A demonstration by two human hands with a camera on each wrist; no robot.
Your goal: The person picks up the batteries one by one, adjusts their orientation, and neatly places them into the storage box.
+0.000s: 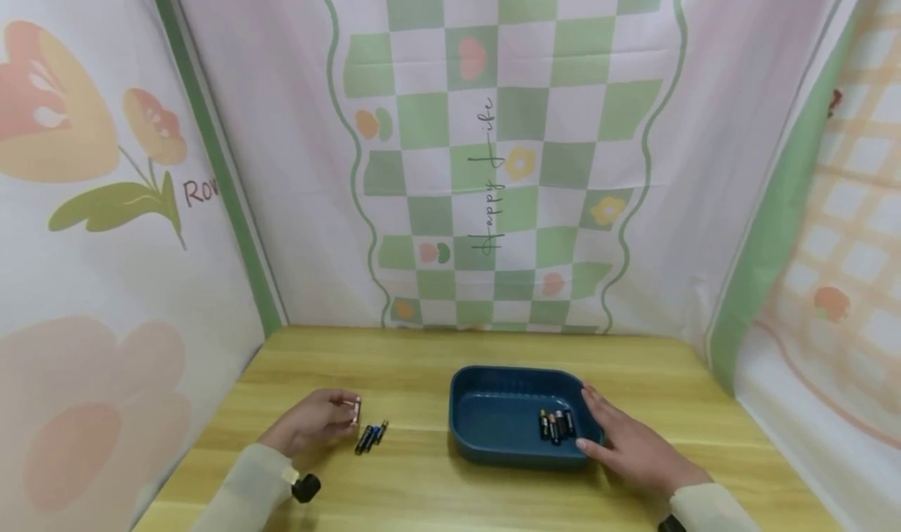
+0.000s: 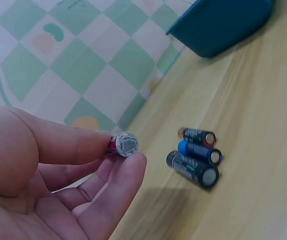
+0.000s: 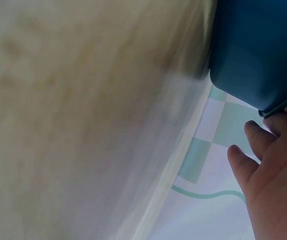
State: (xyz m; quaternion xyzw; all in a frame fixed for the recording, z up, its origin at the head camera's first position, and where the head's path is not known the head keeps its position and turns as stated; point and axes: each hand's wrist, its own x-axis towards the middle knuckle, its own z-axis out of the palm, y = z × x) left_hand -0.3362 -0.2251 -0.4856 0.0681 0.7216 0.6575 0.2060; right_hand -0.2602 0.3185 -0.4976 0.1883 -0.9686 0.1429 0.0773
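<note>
Between thumb and fingertips my left hand (image 1: 318, 421) pinches a battery (image 2: 123, 144) with a red-and-white side, its flat grey end toward the wrist camera. Three more batteries lie side by side on the table beside that hand: a thick black one (image 2: 192, 170), a blue-and-dark one (image 2: 200, 152) and a thinner dark one (image 2: 197, 135). My right hand (image 1: 637, 444) holds the right end of a dark blue plastic basin (image 1: 486, 455), thumb over the rim; the right wrist view shows two fingers off it. Several batteries (image 1: 556, 426) lie inside, near the basin's right end.
The light wood-grain table (image 1: 394, 501) carries everything. Behind it hangs a green-and-white checked curtain (image 1: 472, 203), and printed cloth walls (image 1: 105, 282) stand on both sides. The basin stands to the right of the loose batteries.
</note>
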